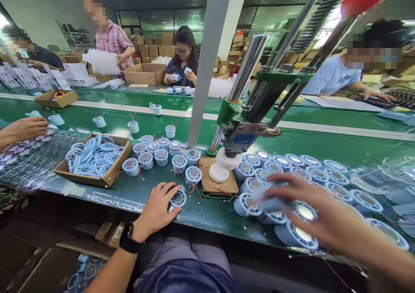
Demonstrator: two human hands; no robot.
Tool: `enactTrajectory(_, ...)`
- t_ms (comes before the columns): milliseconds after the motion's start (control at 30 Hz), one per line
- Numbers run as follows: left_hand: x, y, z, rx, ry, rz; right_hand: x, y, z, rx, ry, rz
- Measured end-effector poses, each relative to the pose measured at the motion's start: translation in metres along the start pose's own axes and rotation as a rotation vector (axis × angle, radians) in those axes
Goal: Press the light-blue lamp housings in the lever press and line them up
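My left hand [158, 206], with a dark band on its wrist, rests at the table's front edge. Its thumb and forefinger curl around a light-blue round housing [178, 198] with a slotted rim. To the right, motion smears my right hand [311, 202], whose fingers are around another light-blue housing [269, 196] above a group of similar ones. Between the hands stands a green hand press [244, 133] with a white round pressing head [228, 158]. Below that head, a white round pad [218, 173] sits on a brown board [207, 189]. No housing lies on the pad.
Left of the press are several wired housings [161, 157] and a cardboard box [106, 181] of light-blue rings. Packed rows of housings [337, 176] fill the right. A grey post [207, 64] rises behind. Another person's hand [24, 131] reaches in at left; co-workers sit and stand opposite.
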State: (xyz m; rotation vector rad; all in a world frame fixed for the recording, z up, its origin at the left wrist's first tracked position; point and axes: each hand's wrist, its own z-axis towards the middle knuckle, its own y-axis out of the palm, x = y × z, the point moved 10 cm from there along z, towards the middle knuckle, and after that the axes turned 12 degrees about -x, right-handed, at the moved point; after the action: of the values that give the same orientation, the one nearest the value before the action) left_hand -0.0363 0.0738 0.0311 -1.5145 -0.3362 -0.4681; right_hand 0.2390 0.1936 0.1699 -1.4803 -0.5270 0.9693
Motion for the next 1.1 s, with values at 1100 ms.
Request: enactTrajectory(1100,0.084,0.007,0.012,0.106,0.010,-0.187,-0.072,0.182,0.006,0.535,0.123,0.590)
